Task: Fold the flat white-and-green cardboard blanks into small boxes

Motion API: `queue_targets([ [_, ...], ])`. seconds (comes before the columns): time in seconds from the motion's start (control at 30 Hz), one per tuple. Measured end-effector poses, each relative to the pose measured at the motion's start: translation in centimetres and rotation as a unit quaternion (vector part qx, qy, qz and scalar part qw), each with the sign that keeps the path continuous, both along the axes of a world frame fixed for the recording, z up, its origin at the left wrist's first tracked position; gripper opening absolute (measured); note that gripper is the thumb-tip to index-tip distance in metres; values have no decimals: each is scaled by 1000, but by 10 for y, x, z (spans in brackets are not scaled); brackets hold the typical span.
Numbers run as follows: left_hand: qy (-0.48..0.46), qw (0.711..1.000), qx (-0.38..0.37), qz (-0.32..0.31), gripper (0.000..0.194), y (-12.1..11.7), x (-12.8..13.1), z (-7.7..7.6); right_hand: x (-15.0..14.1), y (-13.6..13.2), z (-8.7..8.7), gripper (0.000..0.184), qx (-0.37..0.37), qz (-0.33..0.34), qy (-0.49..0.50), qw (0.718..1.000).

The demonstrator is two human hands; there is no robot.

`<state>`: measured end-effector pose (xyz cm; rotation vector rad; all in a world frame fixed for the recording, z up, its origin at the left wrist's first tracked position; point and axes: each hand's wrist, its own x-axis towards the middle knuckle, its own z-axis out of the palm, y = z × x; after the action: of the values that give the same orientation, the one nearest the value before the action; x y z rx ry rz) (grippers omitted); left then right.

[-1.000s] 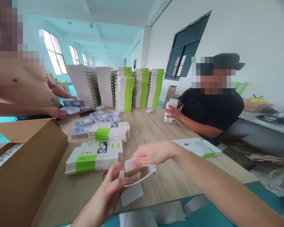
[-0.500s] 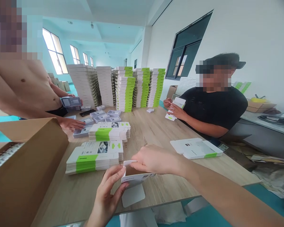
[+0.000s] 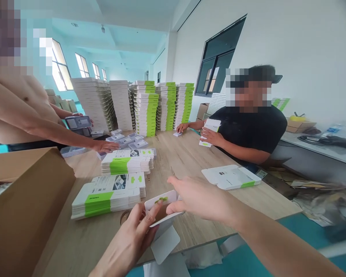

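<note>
The left hand (image 3: 134,229) and right hand (image 3: 200,200) grip a part-folded box (image 3: 165,227) over the near edge of the bench (image 3: 184,156); uneven pressure could crease it, or a loose hold let it spring open

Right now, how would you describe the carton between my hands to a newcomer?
Find the near edge of the wooden table, between your left hand and right hand. The white carton there is held and opened up, unlike the neighbouring carton stacks, which lie flat.
</note>
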<state>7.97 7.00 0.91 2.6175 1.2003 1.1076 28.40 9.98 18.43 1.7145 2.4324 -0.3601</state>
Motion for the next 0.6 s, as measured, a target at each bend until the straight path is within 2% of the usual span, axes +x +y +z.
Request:
queue_targets([
  [0.1, 22, 999, -25, -8, 86, 2, 2, 1, 2, -10, -12, 34, 1, -75, 82, 994],
  [0.2, 15, 999, -41, -24, 95, 9, 1, 10, 1, -16, -30, 29, 26, -133, 148, 980],
  [0.27, 23, 996, -66, -46, 99, 14, 0, 18, 1, -18, -39, 25, 40, -139, 171, 975],
  [0.37, 80, 986, -126, -74, 100, 20, 0, 31, 4, -19, -45, 21, 32, -133, 206, 969],
  [0.5, 144, 965, -212, -50, 102, 24, 5, 42, 6, -18, -42, 20, 20, -119, 220, 968],
  [0.6, 160, 962, -221, -10, 98, 24, 8, 42, 5, -17, -42, 20, 23, -118, 198, 973],
])
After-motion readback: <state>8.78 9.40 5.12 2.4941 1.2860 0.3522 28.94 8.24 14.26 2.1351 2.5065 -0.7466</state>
